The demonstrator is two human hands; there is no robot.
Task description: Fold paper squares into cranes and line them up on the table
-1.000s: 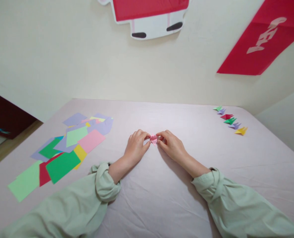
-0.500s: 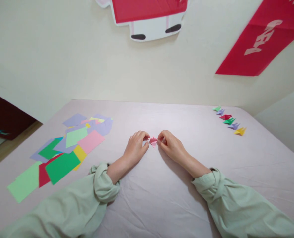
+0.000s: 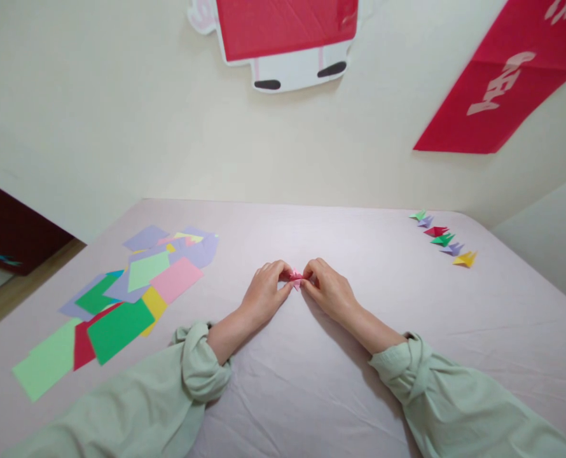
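A small folded pink paper piece [image 3: 296, 278] lies between my two hands on the pale pink cloth-covered table [image 3: 311, 394]. My left hand [image 3: 264, 292] pinches its left side with curled fingers. My right hand [image 3: 328, 289] pinches its right side, fingers pressed together. Most of the pink piece is hidden by my fingertips. Both forearms rest on the cloth, with light green sleeves rolled up.
Several loose coloured paper sheets [image 3: 121, 299] are scattered at the left. A row of several small folded paper pieces [image 3: 442, 238] sits at the far right. A cream wall with red banners [image 3: 497, 83] stands behind the table. The table's left edge drops to a wooden floor.
My hands have drawn closer together on the pink piece, covering more of it. The view has tilted slightly, so everything sits a little lower in the picture.
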